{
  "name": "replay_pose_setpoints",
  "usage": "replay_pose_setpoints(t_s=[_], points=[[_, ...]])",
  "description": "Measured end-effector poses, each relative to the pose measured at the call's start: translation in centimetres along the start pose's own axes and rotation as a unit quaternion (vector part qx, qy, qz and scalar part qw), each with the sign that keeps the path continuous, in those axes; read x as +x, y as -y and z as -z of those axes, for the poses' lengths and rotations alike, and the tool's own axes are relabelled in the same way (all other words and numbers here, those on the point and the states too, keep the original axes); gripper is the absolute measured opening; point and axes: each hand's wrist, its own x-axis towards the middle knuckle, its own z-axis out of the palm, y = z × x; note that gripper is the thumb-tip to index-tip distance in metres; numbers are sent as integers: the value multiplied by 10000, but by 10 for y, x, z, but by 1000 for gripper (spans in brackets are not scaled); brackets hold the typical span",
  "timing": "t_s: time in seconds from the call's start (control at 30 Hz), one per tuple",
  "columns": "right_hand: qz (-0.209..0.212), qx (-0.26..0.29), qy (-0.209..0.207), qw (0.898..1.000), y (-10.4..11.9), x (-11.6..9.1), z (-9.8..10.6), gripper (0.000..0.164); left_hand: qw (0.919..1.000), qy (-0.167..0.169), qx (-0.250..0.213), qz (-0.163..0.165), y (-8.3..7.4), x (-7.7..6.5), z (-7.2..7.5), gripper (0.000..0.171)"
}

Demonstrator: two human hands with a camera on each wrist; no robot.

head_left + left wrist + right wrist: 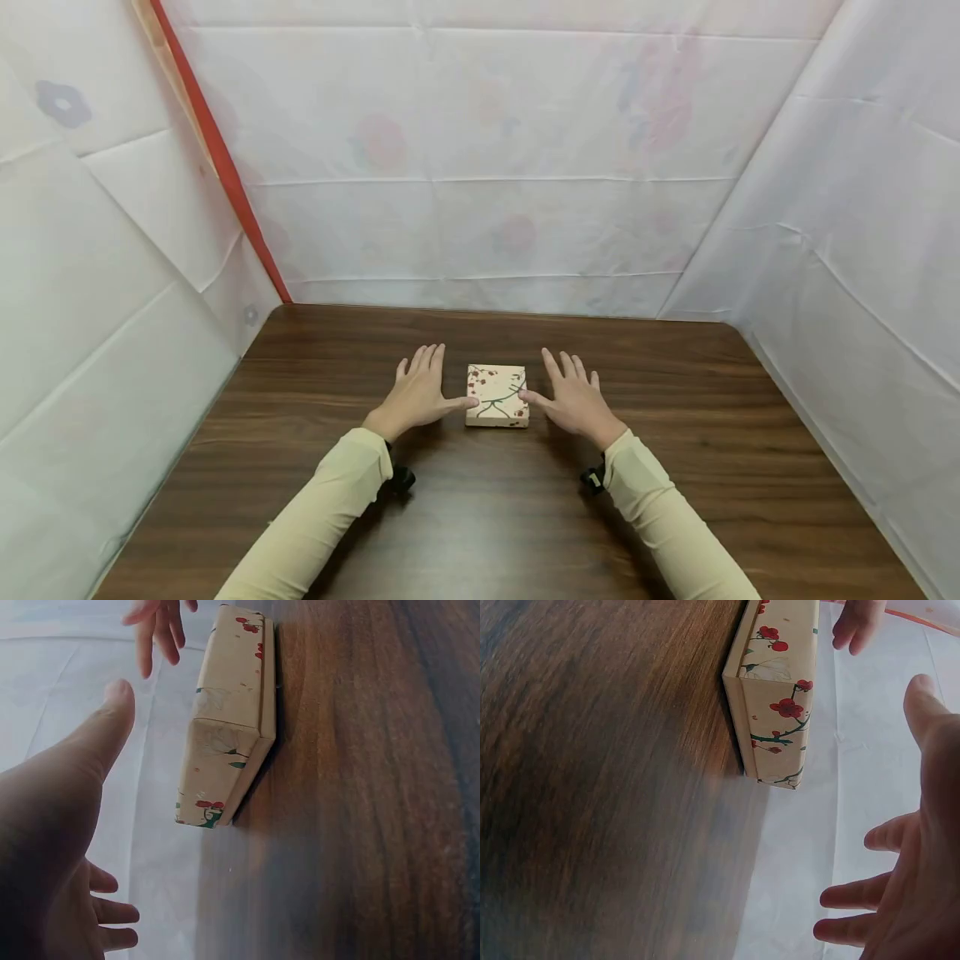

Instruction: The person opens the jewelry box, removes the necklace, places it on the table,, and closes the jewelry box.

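A small cream gift box [495, 387] printed with red blossoms and green branches lies flat on the wooden table. Its lidded side shows in the left wrist view, where the box [225, 735] stands apart from the thumb. In the right wrist view the box [780, 697] also has a gap between it and the thumb. My left hand [420, 396] hovers at the left of the box, fingers straight and spread, thumb toward it. Mirroring that, my right hand [577, 404] is at the right side, fingers extended. Neither hand grips anything.
Dark wood tabletop [465, 517] spreads around the box. White patterned sheets [480, 167] hang behind and on both sides, meeting the table's edges. A red strip [217, 150] runs down the back left corner. Dark devices [401, 479] sit at both wrists.
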Motion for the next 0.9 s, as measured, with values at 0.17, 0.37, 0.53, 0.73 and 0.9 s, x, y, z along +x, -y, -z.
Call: replay_pose_setpoints(t_s=[0.17,0.37,0.53,0.73,0.9], points=[[70,-32,35,10000,3,0,-1,94,9997,204,-95,-90,3,0,-3,117],[115,8,95,9999,5,0,-3,96,9989,346,-244,-185,5,2,-10,122],[190,20,157,9997,5,1,-6,97,9981,459,-335,-228,5,3,-13,126],[280,19,212,9994,5,3,-11,97,9976,559,-319,-250,2,2,-14,127],[374,105,260,9989,7,6,-16,98,9972,595,-389,-239,2,2,-16,125]])
